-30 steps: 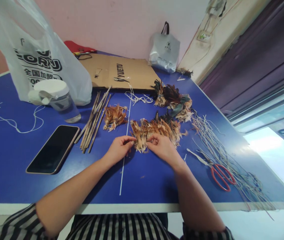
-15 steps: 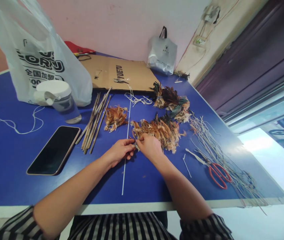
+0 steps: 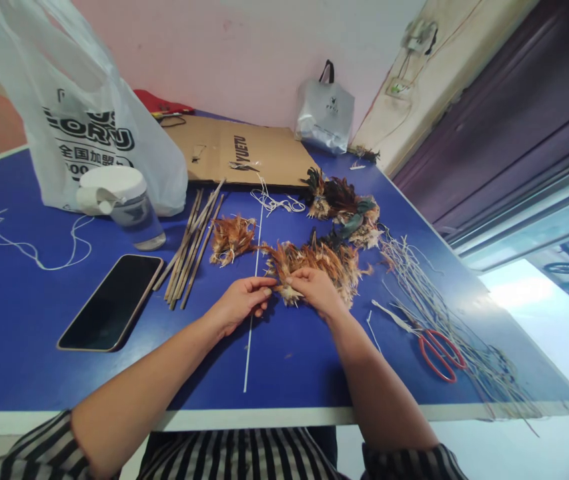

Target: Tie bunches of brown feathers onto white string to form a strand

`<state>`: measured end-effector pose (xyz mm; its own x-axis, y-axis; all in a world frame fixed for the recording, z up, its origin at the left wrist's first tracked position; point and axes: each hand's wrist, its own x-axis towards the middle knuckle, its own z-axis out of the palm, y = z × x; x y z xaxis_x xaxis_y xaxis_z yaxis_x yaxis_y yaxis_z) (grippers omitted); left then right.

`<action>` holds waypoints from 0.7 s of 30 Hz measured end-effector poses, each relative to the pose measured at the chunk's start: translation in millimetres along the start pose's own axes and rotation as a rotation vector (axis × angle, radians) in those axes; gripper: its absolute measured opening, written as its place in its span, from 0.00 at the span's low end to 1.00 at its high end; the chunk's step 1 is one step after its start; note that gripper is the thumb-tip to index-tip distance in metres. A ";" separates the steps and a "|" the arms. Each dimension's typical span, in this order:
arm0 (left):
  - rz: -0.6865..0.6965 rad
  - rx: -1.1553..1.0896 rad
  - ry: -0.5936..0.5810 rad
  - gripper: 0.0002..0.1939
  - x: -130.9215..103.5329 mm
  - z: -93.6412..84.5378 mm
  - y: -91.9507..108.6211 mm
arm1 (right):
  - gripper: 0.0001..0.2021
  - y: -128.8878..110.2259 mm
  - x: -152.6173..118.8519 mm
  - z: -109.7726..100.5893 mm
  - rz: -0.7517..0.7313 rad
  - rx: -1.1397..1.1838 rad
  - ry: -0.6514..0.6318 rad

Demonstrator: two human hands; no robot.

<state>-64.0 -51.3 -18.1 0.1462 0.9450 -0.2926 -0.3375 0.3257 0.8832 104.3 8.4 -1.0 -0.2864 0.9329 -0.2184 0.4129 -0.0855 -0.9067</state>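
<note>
My left hand (image 3: 245,303) is closed in a pinch at the near left edge of a pile of brown and tan feathers (image 3: 337,267), apparently on a small feather whose tip shows past the fingers. Thumb and forefinger of my right hand (image 3: 318,292) are closed on feathers at the same edge, just right of the left fingertips. Beyond the left hand lies a smaller tuft of orange-brown feathers (image 3: 233,239). Darker feather bunches (image 3: 337,197) lie behind the main pile.
Left of my hands are thin sticks (image 3: 191,250), a phone (image 3: 111,303), a lidded plastic cup (image 3: 137,217) and a plastic bag (image 3: 114,143). Red-handled scissors (image 3: 441,353) and loose strings (image 3: 429,300) lie to the right. A flat cardboard box (image 3: 259,150) is at the back.
My right hand has shifted slightly right, away from the left fingertips, uncovering more pale feather ends. The left hand stays nearly in place; the view has moved a little.
</note>
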 end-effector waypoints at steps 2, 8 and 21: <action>0.034 -0.007 0.002 0.20 -0.5 1.1 1.4 | 0.13 -1.0 -2.3 -4.6 0.070 0.186 -0.070; 0.088 -0.043 0.044 0.20 1.1 7.0 2.2 | 0.13 -0.3 -6.6 0.0 -0.004 0.235 -0.112; 0.226 -0.100 0.248 0.14 5.4 -5.9 9.4 | 0.07 -1.4 -22.3 8.6 -0.275 -0.621 -0.051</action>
<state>-71.9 -43.0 -13.6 -0.1687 0.9682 -0.1846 -0.4270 0.0971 0.8990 102.7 -15.3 2.1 -0.4860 0.8730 -0.0397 0.7347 0.3836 -0.5596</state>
